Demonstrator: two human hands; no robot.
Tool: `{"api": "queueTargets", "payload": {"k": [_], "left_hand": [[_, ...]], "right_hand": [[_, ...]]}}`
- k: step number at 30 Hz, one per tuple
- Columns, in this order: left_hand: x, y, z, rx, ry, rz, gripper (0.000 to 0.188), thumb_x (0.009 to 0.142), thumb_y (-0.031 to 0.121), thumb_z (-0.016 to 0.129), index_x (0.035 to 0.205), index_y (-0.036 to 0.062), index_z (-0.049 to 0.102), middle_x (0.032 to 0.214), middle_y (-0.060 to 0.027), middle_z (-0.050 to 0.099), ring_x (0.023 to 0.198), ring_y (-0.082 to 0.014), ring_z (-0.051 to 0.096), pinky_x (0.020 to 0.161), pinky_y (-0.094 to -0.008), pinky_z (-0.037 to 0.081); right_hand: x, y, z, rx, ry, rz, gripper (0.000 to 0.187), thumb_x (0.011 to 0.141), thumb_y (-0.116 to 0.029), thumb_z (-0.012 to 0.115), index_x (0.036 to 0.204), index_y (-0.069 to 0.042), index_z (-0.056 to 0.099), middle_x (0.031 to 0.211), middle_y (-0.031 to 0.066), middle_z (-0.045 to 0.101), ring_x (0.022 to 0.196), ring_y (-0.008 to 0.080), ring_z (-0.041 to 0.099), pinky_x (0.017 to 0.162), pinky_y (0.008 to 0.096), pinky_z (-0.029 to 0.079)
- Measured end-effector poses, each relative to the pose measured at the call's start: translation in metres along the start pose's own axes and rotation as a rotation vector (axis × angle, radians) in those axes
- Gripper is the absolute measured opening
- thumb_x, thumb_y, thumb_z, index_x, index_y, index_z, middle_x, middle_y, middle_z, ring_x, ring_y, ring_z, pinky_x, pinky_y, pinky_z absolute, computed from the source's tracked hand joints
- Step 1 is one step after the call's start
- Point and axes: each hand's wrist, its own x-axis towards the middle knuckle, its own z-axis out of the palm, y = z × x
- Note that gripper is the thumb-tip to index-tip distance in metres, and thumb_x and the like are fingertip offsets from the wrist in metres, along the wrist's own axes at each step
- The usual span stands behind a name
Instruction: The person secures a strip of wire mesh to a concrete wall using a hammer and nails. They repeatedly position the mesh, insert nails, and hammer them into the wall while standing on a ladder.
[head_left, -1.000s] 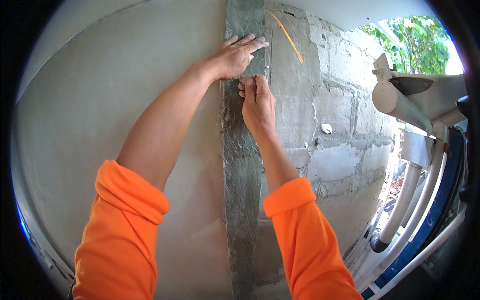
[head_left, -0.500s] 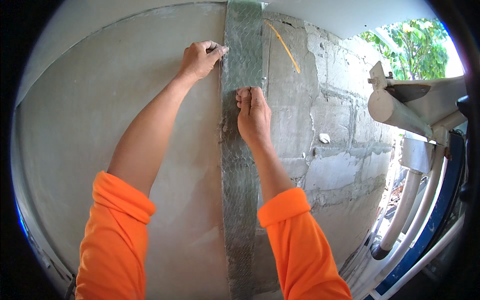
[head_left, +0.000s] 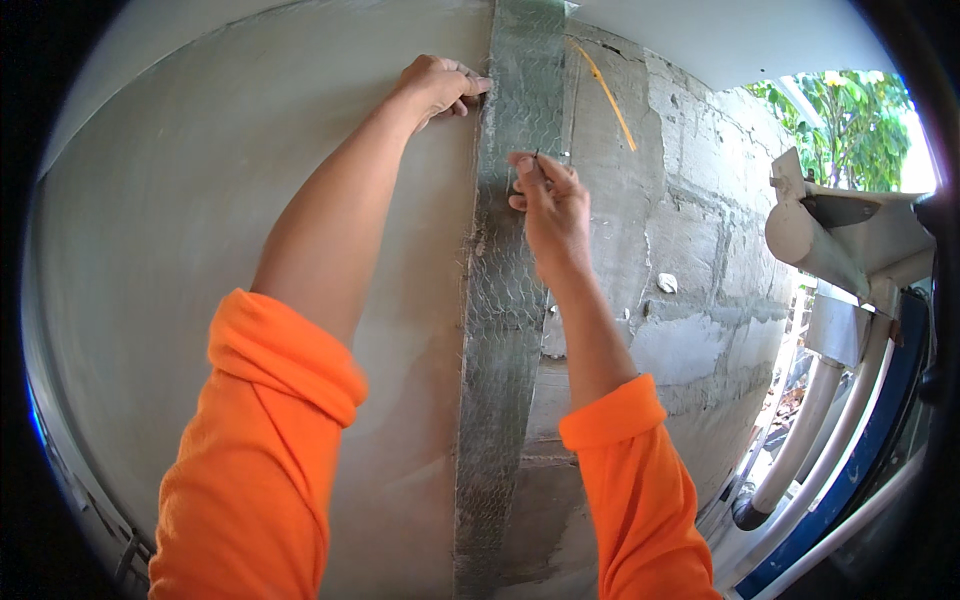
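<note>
A long strip of hexagonal wire mesh (head_left: pixel 502 270) runs upright against the wall, over a dark grey band. At the strip's upper left edge, my left hand (head_left: pixel 436 88) has its fingertips pinched together on the mesh edge. Lower down and to the right, my right hand (head_left: pixel 555 210) is in front of the strip, with thumb and fingers closed in a pinch. A small, thin dark thing that looks like a nail (head_left: pixel 537 154) pokes up between those fingertips; most of it is hidden.
Left of the strip is a smooth plastered wall (head_left: pixel 400 240); to its right is rough blockwork (head_left: pixel 680 235). A yellow strap (head_left: pixel 610 95) hangs high on the blocks. Pale pipes (head_left: pixel 810 440) and a metal bracket (head_left: pixel 830 235) stand at the right, under a white ceiling (head_left: pixel 680 30).
My right hand has turned and loosened from a fist into a pinch, showing the small dark thing. My left hand stays by the mesh edge, its fingers shifted. The whole view has swung slightly left.
</note>
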Motion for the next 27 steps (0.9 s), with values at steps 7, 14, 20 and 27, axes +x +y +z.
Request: {"api": "queueTargets", "payload": {"k": [7,14,20,27], "left_hand": [[-0.003,0.002,-0.003,-0.022,-0.020,0.004,0.036,0.087,0.036,0.084,0.105,0.0056,0.074,0.090,-0.0027,0.073,0.067,-0.0101,0.062,0.067,-0.0262,0.054],[-0.002,-0.005,0.000,-0.049,0.019,0.064,0.031,0.088,0.026,0.082,0.103,-0.0011,0.077,0.093,-0.0082,0.076,0.068,-0.0140,0.064,0.071,-0.0303,0.058],[0.001,-0.010,0.001,0.026,0.042,0.109,0.033,0.089,0.031,0.080,0.104,0.0016,0.078,0.095,-0.0073,0.077,0.071,-0.0150,0.067,0.077,-0.0316,0.058],[0.003,-0.014,0.003,0.037,0.057,0.109,0.032,0.089,0.032,0.079,0.103,0.0033,0.078,0.095,-0.0069,0.077,0.074,-0.0152,0.070,0.077,-0.0317,0.058]], "right_hand": [[0.053,-0.027,0.003,-0.162,0.029,-0.064,0.036,0.093,-0.015,0.076,0.126,-0.003,0.068,0.091,0.0074,0.075,0.074,0.0120,0.068,0.070,0.0277,0.055],[0.086,-0.032,0.012,-0.257,-0.010,-0.140,0.016,0.089,-0.014,0.076,0.100,-0.003,0.075,0.083,0.0098,0.078,0.073,0.0165,0.074,0.074,0.0323,0.057],[0.098,-0.034,0.016,-0.346,-0.039,-0.224,0.019,0.089,-0.019,0.074,0.101,-0.004,0.078,0.077,0.0093,0.077,0.071,0.0168,0.074,0.077,0.0322,0.056],[0.100,-0.042,0.018,-0.473,-0.126,-0.086,0.023,0.090,-0.019,0.078,0.105,-0.002,0.077,0.085,0.0071,0.078,0.073,0.0106,0.074,0.070,0.0276,0.059]]}}
